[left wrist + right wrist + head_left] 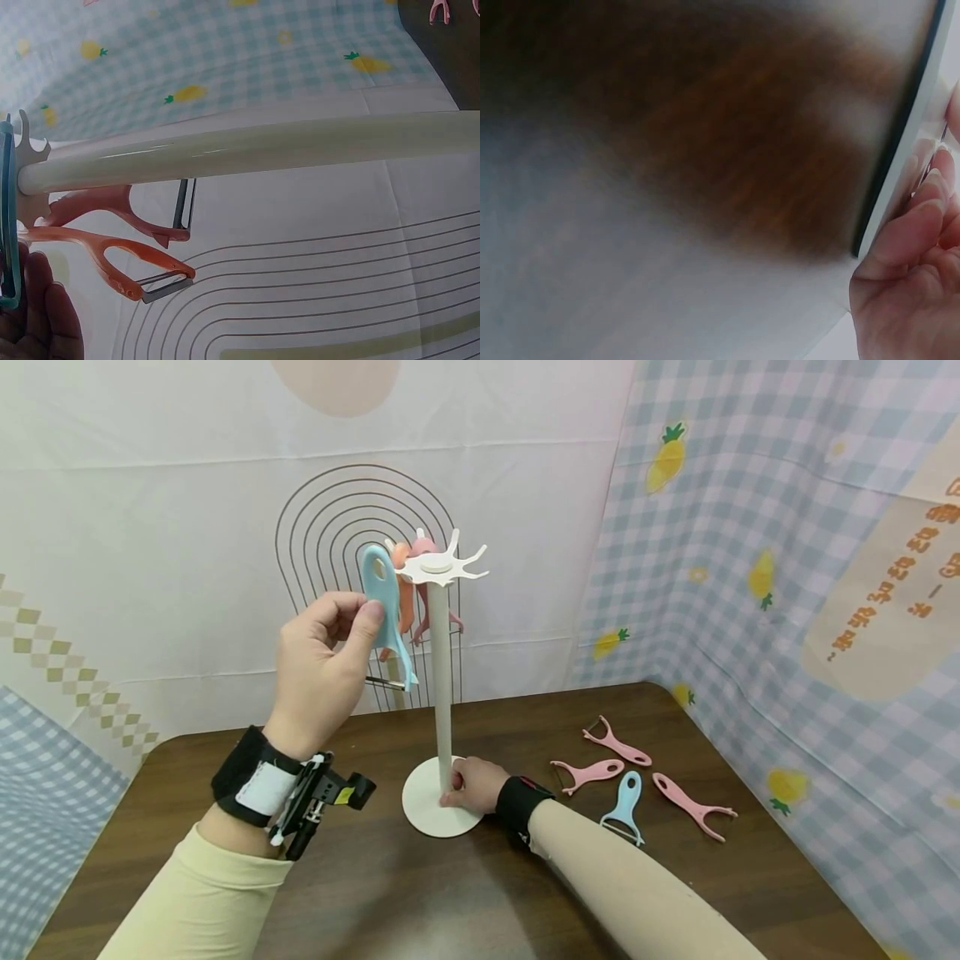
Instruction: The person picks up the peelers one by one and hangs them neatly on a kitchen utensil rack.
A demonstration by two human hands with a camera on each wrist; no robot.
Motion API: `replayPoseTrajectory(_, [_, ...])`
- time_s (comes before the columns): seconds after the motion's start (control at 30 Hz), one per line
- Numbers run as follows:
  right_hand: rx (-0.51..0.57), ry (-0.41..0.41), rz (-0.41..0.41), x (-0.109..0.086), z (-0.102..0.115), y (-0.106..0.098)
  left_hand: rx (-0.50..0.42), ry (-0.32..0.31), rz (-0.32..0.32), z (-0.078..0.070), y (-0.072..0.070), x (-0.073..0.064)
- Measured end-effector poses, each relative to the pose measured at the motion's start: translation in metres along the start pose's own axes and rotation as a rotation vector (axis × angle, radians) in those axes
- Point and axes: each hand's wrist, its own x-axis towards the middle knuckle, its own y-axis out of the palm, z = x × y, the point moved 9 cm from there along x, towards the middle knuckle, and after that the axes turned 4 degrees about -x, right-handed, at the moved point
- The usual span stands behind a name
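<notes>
A white stand (442, 668) with a round base and a ring of hooks at its top stands upright on the table. Between thumb and fingers my left hand (318, 652) pinches a light blue peeler (384, 593), its holed handle end up, beside the hooks; whether it touches a hook I cannot tell. An orange peeler (112, 255) and a pink peeler (105, 206) hang from the hooks behind it. Down at the base, my right hand (478, 785) grips the stand near the foot of the pole, thumb on the base plate.
Right of the stand lie another blue peeler (625, 802) and several pink ones, such as the pink peeler (693, 802) near the right edge of the dark wooden table (360, 877). A patterned cloth (517, 510) hangs behind the table.
</notes>
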Motion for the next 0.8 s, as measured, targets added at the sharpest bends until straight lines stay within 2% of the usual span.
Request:
replayPoseTrajectory(0.37, [-0.001, 0.004, 0.001, -0.0005, 0.0012, 0.0001, 0.015, 0.032, -0.003, -0.0011, -0.0025, 0.0017])
replayPoseTrajectory(0.8, [0.009, 0.018, 0.008, -0.0004, 0.0007, 0.0001, 0.043, -0.008, 0.018, 0.0050, -0.0019, 0.0007])
